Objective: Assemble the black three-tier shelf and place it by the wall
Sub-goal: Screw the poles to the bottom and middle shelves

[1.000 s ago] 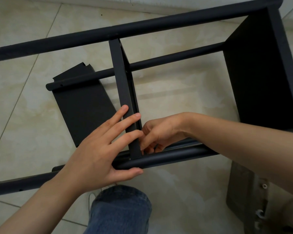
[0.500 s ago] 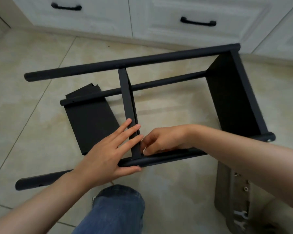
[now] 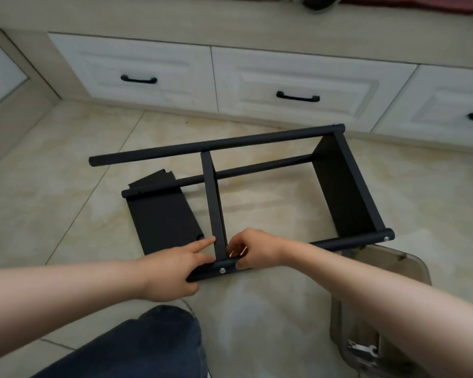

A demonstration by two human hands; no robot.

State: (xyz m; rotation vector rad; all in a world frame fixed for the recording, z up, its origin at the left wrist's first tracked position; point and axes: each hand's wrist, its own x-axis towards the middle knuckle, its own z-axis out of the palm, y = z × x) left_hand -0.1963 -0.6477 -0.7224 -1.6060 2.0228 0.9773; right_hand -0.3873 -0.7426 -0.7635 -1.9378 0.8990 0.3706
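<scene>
The black shelf frame [image 3: 219,144] lies on its side on the tiled floor, with round poles and two boards fitted. The middle board [image 3: 213,203] stands on edge between the poles; the end board [image 3: 342,192] is at the right. A third, loose black board [image 3: 161,222] lies flat under the left part of the frame. My left hand [image 3: 172,271] wraps the near pole [image 3: 347,242] just left of the middle board, index finger stretched onto the board. My right hand [image 3: 253,249] pinches at the joint on the board's right side. A silver screw head [image 3: 222,270] shows on the pole between them.
White drawers with black handles [image 3: 297,96] run along the back, close behind the frame. A grey tray [image 3: 410,268] with a small wrench [image 3: 365,350] sits at the right near my forearm. My knee in blue jeans [image 3: 153,347] is at the bottom.
The view has pulled back and up, so the whole frame and the drawers now show. My left hand went from lying flat on the middle board to gripping the near pole.
</scene>
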